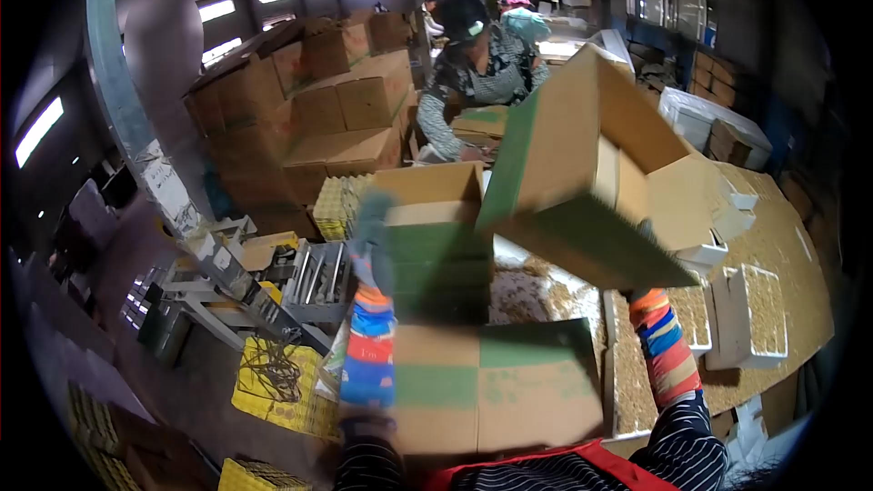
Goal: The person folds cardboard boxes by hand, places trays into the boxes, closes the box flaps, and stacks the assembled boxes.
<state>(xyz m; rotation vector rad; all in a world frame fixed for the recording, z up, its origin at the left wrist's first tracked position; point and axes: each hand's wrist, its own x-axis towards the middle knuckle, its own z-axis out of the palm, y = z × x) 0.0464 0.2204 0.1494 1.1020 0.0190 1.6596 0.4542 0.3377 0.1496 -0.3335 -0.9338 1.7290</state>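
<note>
A cardboard box (564, 141) with green bands is tilted in the air, its open side facing right. My right hand (644, 259), in a dark glove, grips its lower right edge, and the box partly hides the fingers. My left hand (371, 227), gloved and blurred, is raised with fingers stretched upward and holds nothing. It is beside an open cardboard box (436, 255) with green sides. A flat-topped carton (482, 391) with green stripes lies just in front of me.
White trays (750, 318) of small brownish pieces stand on the right table (800, 264). Stacked cartons (346, 100) rise behind on the left. A co-worker (477, 73) bends beyond the boxes. A metal post (155, 164), roller conveyor (314, 277) and yellow trays (282, 395) are at left.
</note>
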